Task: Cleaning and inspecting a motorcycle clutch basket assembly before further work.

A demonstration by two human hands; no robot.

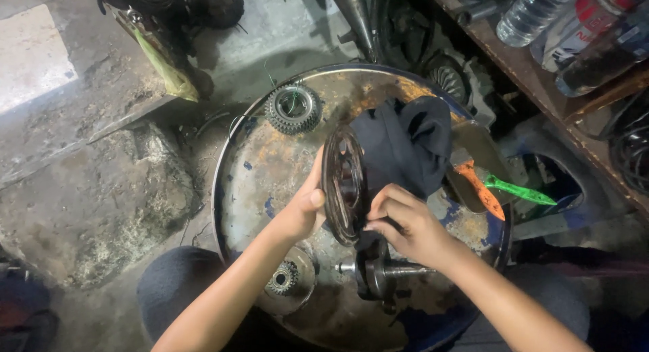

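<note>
The left hand [305,213] gripped the dark metal disc [343,184] on edge, fingers closed around its 9 o'clock rim. The right hand [405,223], fingers curled, pinched the dark cloth [405,146] against the disc's 3 o'clock side.

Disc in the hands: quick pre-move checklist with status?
1. Left hand grips the dark metal disc at its edge: ok.
2. Right hand presses the dark cloth on the disc: ok.
3. Disc held on edge above the drum top: ok.
4. Crankshaft lies right below the disc; clearance: cannot tell.
5. Gear cluster and small sprocket sit apart from the hands: ok.
6. Disc face clean: cannot tell.
</note>
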